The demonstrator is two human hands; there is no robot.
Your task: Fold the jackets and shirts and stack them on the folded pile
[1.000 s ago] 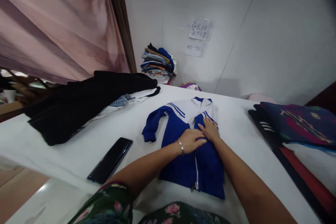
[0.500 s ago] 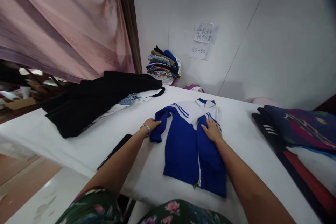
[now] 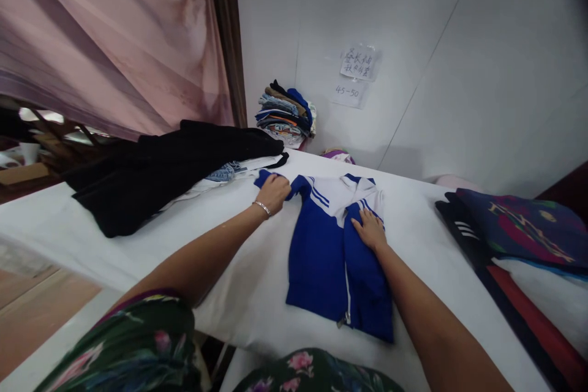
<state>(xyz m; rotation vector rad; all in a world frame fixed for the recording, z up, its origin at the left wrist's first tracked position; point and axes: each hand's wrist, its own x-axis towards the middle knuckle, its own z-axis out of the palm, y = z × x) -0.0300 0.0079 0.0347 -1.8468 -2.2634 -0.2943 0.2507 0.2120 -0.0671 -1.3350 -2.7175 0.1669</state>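
Note:
A blue and white zip-up jacket (image 3: 316, 257) lies front up on the white table (image 3: 220, 263), its collar pointing away from me. One sleeve is laid down over the jacket's right side, and my right hand (image 3: 370, 229) rests flat on it with fingers spread. My left hand (image 3: 274, 193), with a bracelet at the wrist, is closed round the other sleeve. That sleeve's blue end (image 3: 263, 176) sticks out past the fingers to the left. The zip pull hangs at the lower hem.
Black garments (image 3: 174, 171) with denim and white cloth lie to the left. A stack of folded clothes (image 3: 285, 111) stands at the back against the wall. More folded clothes (image 3: 533, 226) lie on the right. Paper signs (image 3: 357, 62) hang on the wall.
My left hand has moved up and away from me, taking the left-side sleeve with it, so the sleeve now points outward. My right hand stays on the jacket.

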